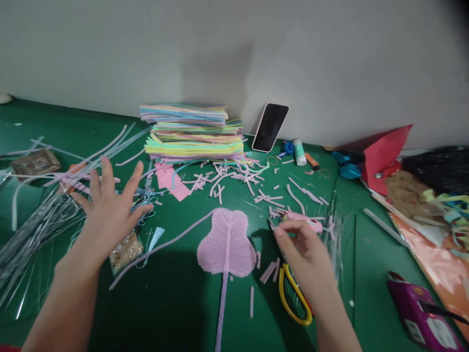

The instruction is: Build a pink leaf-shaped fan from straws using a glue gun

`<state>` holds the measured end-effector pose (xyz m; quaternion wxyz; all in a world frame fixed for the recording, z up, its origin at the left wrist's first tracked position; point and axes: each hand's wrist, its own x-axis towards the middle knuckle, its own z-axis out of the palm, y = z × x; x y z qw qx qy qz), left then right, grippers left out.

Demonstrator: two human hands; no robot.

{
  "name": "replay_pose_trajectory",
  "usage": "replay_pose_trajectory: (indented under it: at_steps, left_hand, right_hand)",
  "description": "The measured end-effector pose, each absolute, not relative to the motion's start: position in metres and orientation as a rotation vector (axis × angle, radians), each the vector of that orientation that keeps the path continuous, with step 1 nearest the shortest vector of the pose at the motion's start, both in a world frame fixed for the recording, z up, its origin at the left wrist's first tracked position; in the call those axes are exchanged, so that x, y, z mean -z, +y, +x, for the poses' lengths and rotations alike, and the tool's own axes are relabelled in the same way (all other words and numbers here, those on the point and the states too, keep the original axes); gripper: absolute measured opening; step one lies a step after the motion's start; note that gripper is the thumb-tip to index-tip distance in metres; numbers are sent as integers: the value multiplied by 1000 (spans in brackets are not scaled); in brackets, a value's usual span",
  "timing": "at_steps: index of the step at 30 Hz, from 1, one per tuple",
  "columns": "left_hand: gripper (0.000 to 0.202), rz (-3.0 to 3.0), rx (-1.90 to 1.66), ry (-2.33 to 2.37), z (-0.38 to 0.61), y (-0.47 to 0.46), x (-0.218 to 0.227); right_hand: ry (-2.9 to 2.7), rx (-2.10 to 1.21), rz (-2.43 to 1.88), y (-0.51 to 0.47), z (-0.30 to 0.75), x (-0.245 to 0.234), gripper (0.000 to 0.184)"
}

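My left hand [110,205] hovers with fingers spread above loose pipe cleaners and a small clear bag of gold bits [125,252], holding nothing. My right hand [302,247] has its fingers curled and pinched near a pink tool [304,221] on the green table; whether it grips anything is unclear. A pink fan shape made of pipe cleaners [226,244] with a lilac stem lies between my hands. Yellow-handled scissors [291,298] lie under my right wrist.
A tall stack of pastel pipe cleaners [192,132] stands at the back by the wall, beside a leaning phone [270,127] and a glue stick [299,152]. Cut pink pieces litter the green table [176,303]. Silver strands lie left; red paper [384,151] and a purple device [421,313] right.
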<state>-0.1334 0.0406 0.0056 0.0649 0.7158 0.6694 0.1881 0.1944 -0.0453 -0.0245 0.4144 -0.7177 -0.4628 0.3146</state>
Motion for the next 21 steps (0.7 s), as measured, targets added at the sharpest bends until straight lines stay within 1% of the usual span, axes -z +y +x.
replay_pose_trajectory:
  at_steps: [1, 3, 5, 7, 8, 9, 10, 11, 12, 13, 14, 16, 18, 20, 21]
  left_hand:
    - [37, 2221, -502, 2074, -129, 39, -2]
    - [25, 2307, -622, 2081, -114, 33, 0]
    - [22, 2219, -863, 1968, -94, 24, -3]
    - [17, 2140, -906, 1720, -72, 13, -6]
    - [31, 2134, -846, 1533, -61, 8, -8]
    - [50, 2093, -729, 1340, -50, 4, -9]
    - [63, 2032, -639, 1173, -40, 0, -9]
    - [62, 1949, -554, 1058, -32, -3, -9]
    - [49, 1862, -471, 993, -26, -5, -9]
    - [33, 1786, -412, 977, -23, -6, -8]
    - [23, 1730, -371, 991, -23, -6, -8]
    - [28, 1696, -357, 1079, -33, -4, -8]
    - [28, 1748, -378, 1209, -57, 3, -11]
    - [25, 1790, -436, 1477, -92, 15, -17]
    - [25, 1786, -520, 1667, -111, 23, -20]
  right_hand:
    - [-1208, -799, -1822, -43, 190, 28, 26]
    - [-1259, -857, -1862, -40, 180, 33, 29]
    - [-1286, -958, -1831, -38, 171, 32, 24]
    - [-1339, -1059, -1730, -39, 163, 25, 19]
    - [-1384, -1096, -1670, -40, 159, 20, 16]
    - [-1436, -1126, -1614, -41, 157, 15, 12]
    - [-1493, -1161, -1564, -43, 155, 9, 11]
    - [-1548, -1201, -1516, -45, 154, 5, 15]
    - [-1593, -1240, -1477, -46, 154, 1, 22]
    - [-1621, -1266, -1458, -48, 155, -1, 27]
    - [-1634, -1276, -1457, -49, 157, -2, 31]
    - [-1618, -1243, -1491, -51, 165, -1, 30]
    - [-1556, -1180, -1550, -51, 174, 3, 25]
    - [-1469, -1140, -1628, -51, 182, 7, 20]
    - [-1430, -1125, -1665, -50, 186, 8, 19]
